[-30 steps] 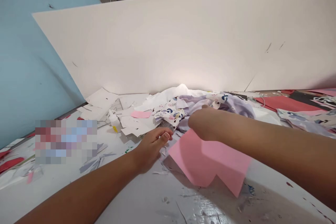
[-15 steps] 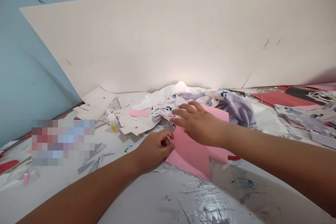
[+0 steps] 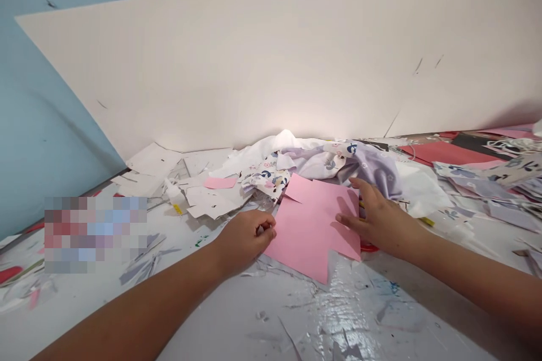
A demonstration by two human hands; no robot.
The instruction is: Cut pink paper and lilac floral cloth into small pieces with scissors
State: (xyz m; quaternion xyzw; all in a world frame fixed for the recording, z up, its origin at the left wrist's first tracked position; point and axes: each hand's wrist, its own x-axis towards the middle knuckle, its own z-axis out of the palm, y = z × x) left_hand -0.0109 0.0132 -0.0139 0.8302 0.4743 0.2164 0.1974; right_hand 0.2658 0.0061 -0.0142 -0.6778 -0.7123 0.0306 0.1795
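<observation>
A pink sheet of paper [image 3: 309,220] with notched, cut edges lies on the table in front of me. At its left edge, my left hand [image 3: 245,240] is closed, with the thumb and curled fingers pinching the paper. My right hand [image 3: 381,220] is at the sheet's right side, thumb and forefinger apart, the thumb tip over the paper. A curved red thing [image 3: 370,248] shows partly from under the sheet beside this hand; most of it is hidden. Behind the sheet lies crumpled floral and lilac fabric [image 3: 330,161].
A white panel [image 3: 254,67] stands along the back. White paper scraps [image 3: 218,200], a small pink strip [image 3: 220,183] and a white bottle with a yellow label [image 3: 174,196] lie to the left. Red sheets [image 3: 453,153] and patterned scraps [image 3: 486,186] are piled at right.
My right hand has moved right and down from above the pink sheet to its right edge, uncovering more of the paper. My left hand keeps its place at the left edge.
</observation>
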